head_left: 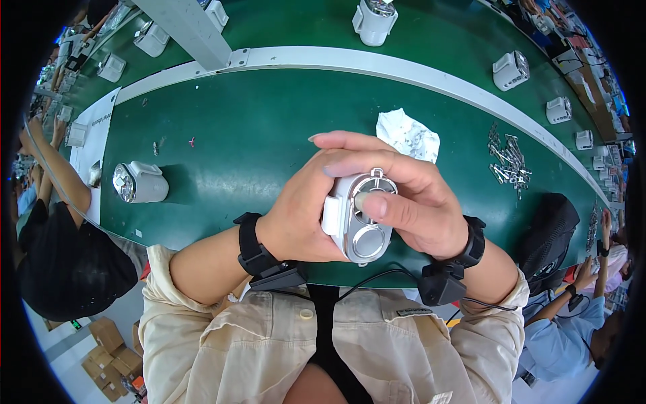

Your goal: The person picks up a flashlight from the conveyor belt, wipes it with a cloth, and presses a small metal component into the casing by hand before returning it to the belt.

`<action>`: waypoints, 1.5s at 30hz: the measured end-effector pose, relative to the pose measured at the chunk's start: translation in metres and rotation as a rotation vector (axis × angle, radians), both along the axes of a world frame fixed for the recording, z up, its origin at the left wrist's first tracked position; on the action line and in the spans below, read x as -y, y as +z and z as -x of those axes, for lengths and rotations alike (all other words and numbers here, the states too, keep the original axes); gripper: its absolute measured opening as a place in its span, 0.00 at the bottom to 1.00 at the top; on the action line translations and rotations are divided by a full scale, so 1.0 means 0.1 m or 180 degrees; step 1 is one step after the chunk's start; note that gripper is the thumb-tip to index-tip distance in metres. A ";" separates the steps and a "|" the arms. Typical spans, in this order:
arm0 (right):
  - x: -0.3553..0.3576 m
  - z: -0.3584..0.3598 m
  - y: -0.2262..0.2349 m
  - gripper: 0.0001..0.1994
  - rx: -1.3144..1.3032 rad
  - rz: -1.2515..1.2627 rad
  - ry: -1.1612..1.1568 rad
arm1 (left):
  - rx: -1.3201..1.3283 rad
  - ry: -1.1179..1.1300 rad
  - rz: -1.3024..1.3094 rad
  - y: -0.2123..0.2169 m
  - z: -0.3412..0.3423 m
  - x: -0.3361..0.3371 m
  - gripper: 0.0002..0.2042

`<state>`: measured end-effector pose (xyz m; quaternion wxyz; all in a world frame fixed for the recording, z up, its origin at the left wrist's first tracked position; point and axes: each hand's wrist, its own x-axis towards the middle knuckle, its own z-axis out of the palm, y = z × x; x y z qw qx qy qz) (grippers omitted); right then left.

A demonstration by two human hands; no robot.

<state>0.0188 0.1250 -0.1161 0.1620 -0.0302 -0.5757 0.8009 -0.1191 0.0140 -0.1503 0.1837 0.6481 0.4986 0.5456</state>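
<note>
Above the near edge of the green table (256, 135), a white handheld lamp (369, 244) with a shiny silver face and two round sections is between my hands. My left hand (293, 198) wraps round its side, where a white handle sticks out. Curled over the far end is my right hand (431, 209), its thumb pressing on the upper round section of the face. A small metal loop shows at the lamp's far end. My fingers hide much of the lamp's body. Another such lamp (149, 184) lies on the table to the left.
Beyond my hands lies a crumpled white sheet (408, 137); to its right is a pile of small metal parts (510, 165). A white rail (350, 59) crosses the far side, with more lamps behind it. A black bag (548, 232) sits at right. People sit on both sides.
</note>
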 end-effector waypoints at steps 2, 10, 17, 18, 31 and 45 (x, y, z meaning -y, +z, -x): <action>-0.02 -0.01 0.03 0.17 0.0005 -0.0109 0.0015 | -0.0017 -0.0075 -0.0135 0.00 0.01 -0.02 0.37; 0.00 -0.02 0.05 0.19 0.0069 -0.0176 0.0103 | 0.0232 -0.0055 -0.0051 0.02 -0.01 0.01 0.37; -0.02 -0.02 0.08 0.18 0.0053 -0.0197 0.0050 | 0.0341 -0.0019 0.0068 0.03 -0.06 0.04 0.38; -0.02 -0.03 0.08 0.18 0.0051 -0.0197 0.0049 | 0.0354 -0.0059 0.0105 0.03 -0.06 0.04 0.38; -0.12 -0.01 0.30 0.15 0.0170 0.0482 0.0197 | 0.0334 -0.0157 0.0458 0.25 -0.01 -0.01 0.44; -2.23 0.22 0.20 0.20 0.2016 -0.2930 -0.4033 | 0.0378 0.0344 0.0367 0.52 0.18 0.32 0.43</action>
